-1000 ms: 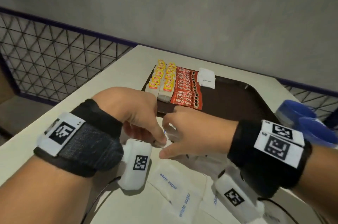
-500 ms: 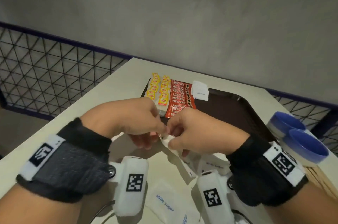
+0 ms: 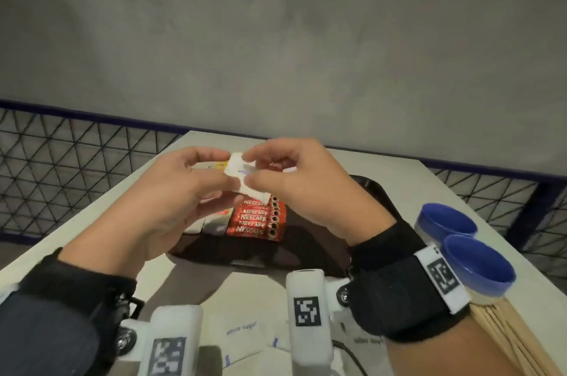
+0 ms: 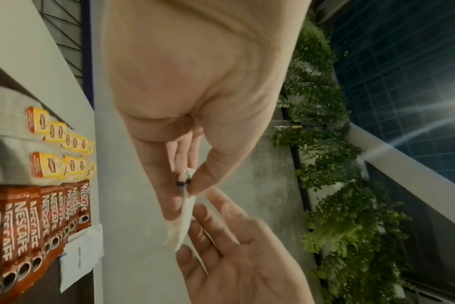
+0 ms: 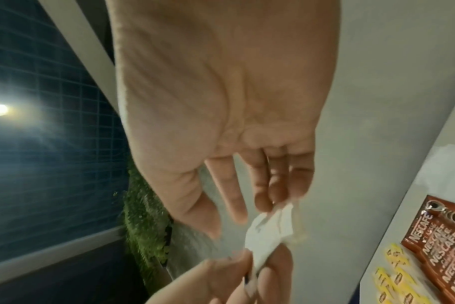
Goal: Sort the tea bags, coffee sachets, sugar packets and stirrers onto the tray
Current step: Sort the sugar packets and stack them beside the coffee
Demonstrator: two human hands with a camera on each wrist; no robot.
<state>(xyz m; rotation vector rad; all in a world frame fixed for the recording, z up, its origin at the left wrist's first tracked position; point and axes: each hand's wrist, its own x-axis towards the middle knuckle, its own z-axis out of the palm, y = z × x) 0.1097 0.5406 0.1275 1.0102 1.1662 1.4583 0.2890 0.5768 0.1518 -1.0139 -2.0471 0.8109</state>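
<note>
Above the dark brown tray (image 3: 310, 253) my left hand (image 3: 184, 191) pinches a thin bunch of white sugar packets (image 3: 242, 176) between thumb and fingers (image 4: 169, 205). The packets (image 4: 186, 207) show edge-on in the left wrist view. My right hand (image 3: 306, 185) meets them from the right. Its fingertips (image 5: 262, 203) touch the packets' far end (image 5: 268, 232), and its thumb stands a little off. On the tray lie red coffee sachets (image 3: 254, 222), yellow-tagged tea bags (image 4: 60, 144) and one sugar packet (image 4: 81, 257). My hands hide part of the tea bags in the head view.
More white sugar packets (image 3: 242, 329) lie on the pale table (image 3: 92, 237) near its front edge. Two blue-lidded tubs (image 3: 460, 240) stand at the right with wooden stirrers (image 3: 506, 342) in front of them. A wire fence (image 3: 76, 167) runs behind the table.
Both hands have risen from the table's near edge with sugar packets and now hold them above the tray. The head view has tilted upward.
</note>
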